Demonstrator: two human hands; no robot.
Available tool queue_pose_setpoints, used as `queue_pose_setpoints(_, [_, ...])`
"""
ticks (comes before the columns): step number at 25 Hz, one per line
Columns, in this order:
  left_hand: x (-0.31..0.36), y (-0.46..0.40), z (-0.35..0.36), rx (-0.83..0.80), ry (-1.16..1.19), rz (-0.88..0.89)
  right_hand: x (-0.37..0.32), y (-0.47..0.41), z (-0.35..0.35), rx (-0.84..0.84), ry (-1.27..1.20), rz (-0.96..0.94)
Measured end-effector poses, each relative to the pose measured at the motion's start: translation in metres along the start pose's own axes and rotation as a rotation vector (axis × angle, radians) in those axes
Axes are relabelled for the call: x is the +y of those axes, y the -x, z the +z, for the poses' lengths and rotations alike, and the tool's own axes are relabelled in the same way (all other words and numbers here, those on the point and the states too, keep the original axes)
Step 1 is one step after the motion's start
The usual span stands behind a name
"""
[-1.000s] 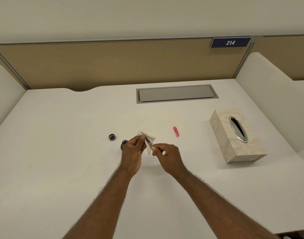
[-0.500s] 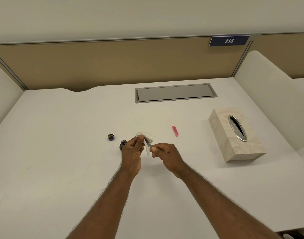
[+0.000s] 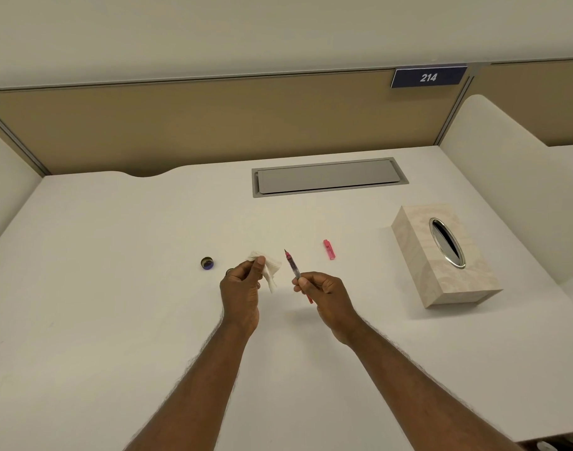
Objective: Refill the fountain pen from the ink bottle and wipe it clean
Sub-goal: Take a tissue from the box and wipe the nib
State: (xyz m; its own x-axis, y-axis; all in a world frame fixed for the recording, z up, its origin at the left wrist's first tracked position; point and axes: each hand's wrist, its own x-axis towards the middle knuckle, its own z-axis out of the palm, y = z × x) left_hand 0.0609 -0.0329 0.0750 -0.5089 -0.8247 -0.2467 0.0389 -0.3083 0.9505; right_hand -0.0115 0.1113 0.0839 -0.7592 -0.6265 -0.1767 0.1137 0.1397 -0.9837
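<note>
**Pen and tissue drawn apart**

We hold the pen (image 3: 293, 266) in our right hand (image 3: 324, 292), pinched low on the barrel between thumb and curled fingers, nib tilted up and away from us, above the desk (image 3: 116, 288). Our left hand (image 3: 241, 288) grips the tissue (image 3: 272, 270) between thumb and fingers, its crumpled folds sticking out toward the pen. Both forearms reach in from the bottom edge, wrists raised off the surface.

Half a second ago the tissue was wrapped around the nib end and the hands nearly touched; now they stand apart, with a clear gap between tissue and pen (the nib is fully bare).

The bottle (image 3: 229, 272) is almost wholly hidden behind our left hand, only a dark sliver showing at the knuckles. Its cap (image 3: 207, 263) lies just to the left on the desk. A pink pen cap (image 3: 329, 249) lies to the right of the nib, and the tissue box (image 3: 421, 271) sits further right. Whether ink marks the tissue we cannot make out.
</note>
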Motion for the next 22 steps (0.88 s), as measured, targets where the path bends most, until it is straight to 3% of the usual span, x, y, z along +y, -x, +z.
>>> queue_pose_setpoints(7, [0.009,0.017,0.008,-0.081,-0.262,0.120,0.002,-0.002,0.002,0.058,0.013,-0.024])
queue_pose_setpoints(11, [0.005,0.017,0.009,-0.084,-0.225,0.141,0.005,-0.003,0.002,0.064,0.034,-0.013])
queue_pose_setpoints(15, [0.002,0.018,0.009,-0.130,-0.342,0.248,0.006,-0.004,0.001,0.073,0.029,-0.015])
queue_pose_setpoints(22, [-0.004,0.017,0.010,-0.199,-0.381,0.230,0.009,-0.005,0.004,0.066,0.076,-0.019])
